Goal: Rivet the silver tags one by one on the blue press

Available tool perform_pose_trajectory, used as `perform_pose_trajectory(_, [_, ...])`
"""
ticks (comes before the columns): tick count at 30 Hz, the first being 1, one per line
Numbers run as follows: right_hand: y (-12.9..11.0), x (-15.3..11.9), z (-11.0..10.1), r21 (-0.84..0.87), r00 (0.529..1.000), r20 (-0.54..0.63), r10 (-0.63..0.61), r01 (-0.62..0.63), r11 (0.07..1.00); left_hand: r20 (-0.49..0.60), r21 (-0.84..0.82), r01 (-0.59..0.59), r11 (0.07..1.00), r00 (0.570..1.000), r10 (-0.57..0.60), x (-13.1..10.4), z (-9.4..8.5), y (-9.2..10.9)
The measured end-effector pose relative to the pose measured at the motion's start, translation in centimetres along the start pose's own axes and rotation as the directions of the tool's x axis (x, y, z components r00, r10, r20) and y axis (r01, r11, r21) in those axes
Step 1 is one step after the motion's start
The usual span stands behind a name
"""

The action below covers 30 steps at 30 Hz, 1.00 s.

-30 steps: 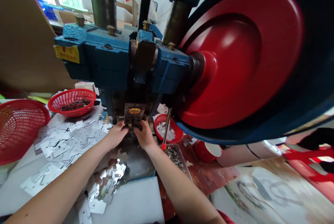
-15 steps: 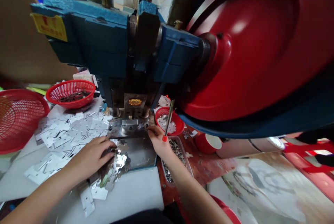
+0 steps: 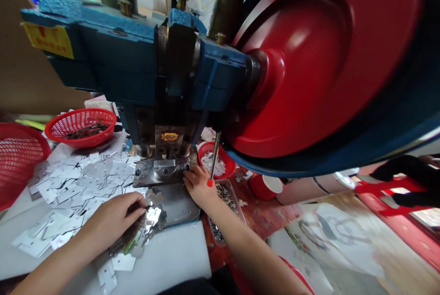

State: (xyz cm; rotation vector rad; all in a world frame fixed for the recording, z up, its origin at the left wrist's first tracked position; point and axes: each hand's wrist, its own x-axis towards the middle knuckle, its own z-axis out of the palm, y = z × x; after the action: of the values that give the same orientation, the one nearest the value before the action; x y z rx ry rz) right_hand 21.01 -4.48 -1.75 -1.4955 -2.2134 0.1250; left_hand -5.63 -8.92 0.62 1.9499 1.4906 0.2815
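My left hand (image 3: 120, 215) rests at a pile of small shiny cut metal pieces (image 3: 153, 217), thumb and forefinger pinched at its edge; what lies between the tips is hidden. At the right end of the steel die (image 3: 165, 173) under the press, my right hand (image 3: 201, 187) has its fingers curled in close to the die; anything in them is not visible. A metal rod with a red tip (image 3: 215, 160) passes in front of the back of that hand. Below the die lies a flat steel plate (image 3: 180, 203).
The blue press (image 3: 113, 57) with its big red flywheel (image 3: 302, 70) fills the upper view. Flat metal blanks (image 3: 85, 180) spread at left beside a red basket (image 3: 80, 128). Right of the die stand another red basket (image 3: 218, 160), a clear tray of bits (image 3: 225, 194) and a red cup (image 3: 266, 187).
The whole view has shifted, so the press appears further left. My left fingers have drawn closer together at the metal pieces. My right hand stays at the die's right end.
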Motion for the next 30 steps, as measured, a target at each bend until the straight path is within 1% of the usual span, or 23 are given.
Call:
perform_pose_trajectory(4, [-0.5, -0.5, -0.4, 0.055, 1.000, 0.015, 0.000, -0.001, 0.998, -0.107, -0.089, 0.033, 0.995, 0.993, -0.043, -0.2, -0.2, 0.4])
perform_pose_trajectory(7, [-1.2, -0.1, -0.8, 0.146, 1.000, -0.016, 0.011, -0.008, 0.989, -0.179, -0.167, 0.039, 0.985, 0.981, -0.069, 0.1, -0.6, 0.7])
perform_pose_trajectory(10, [-2.5, 1.5, -1.0, 0.237, 0.996, -0.084, 0.024, -0.004, 0.971, -0.215, -0.238, 0.065, 0.969, 0.970, -0.117, 1.0, -1.2, 1.4])
perform_pose_trajectory(12, [-3.5, 2.9, -0.9, 0.267, 0.994, -0.108, 0.024, 0.005, 0.964, -0.243, -0.273, 0.069, 0.959, 0.960, -0.139, 1.9, -1.6, 1.8])
perform_pose_trajectory(14, [-4.3, 4.4, -0.7, 0.281, 0.995, -0.097, 0.036, -0.007, 0.960, -0.275, -0.296, 0.053, 0.954, 0.951, -0.138, 2.8, -1.9, 2.2])
perform_pose_trajectory(16, [-4.8, 5.5, -0.3, 0.276, 0.995, -0.066, 0.074, -0.053, 0.960, -0.296, -0.306, 0.032, 0.952, 0.947, -0.127, 3.5, -2.1, 2.3])
perform_pose_trajectory(19, [-4.9, 6.5, 0.3, 0.300, 0.988, -0.024, 0.151, -0.137, 0.944, -0.321, -0.309, 0.007, 0.951, 0.941, -0.112, 4.3, -2.2, 2.3])
perform_pose_trajectory(24, [-4.3, 7.6, 0.8, 0.427, 0.973, 0.058, 0.225, -0.227, 0.875, -0.337, -0.321, 0.021, 0.947, 0.932, -0.135, 5.3, -2.6, 2.5])
perform_pose_trajectory(27, [-3.9, 7.9, 1.1, 0.484, 0.968, 0.065, 0.243, -0.243, 0.840, -0.342, -0.326, 0.028, 0.945, 0.928, -0.146, 6.1, -2.8, 3.0])
perform_pose_trajectory(30, [-3.6, 7.4, 1.1, 0.531, 0.962, 0.038, 0.271, -0.250, 0.810, -0.358, -0.267, 0.031, 0.963, 0.925, -0.129, 7.0, -2.8, 3.5])
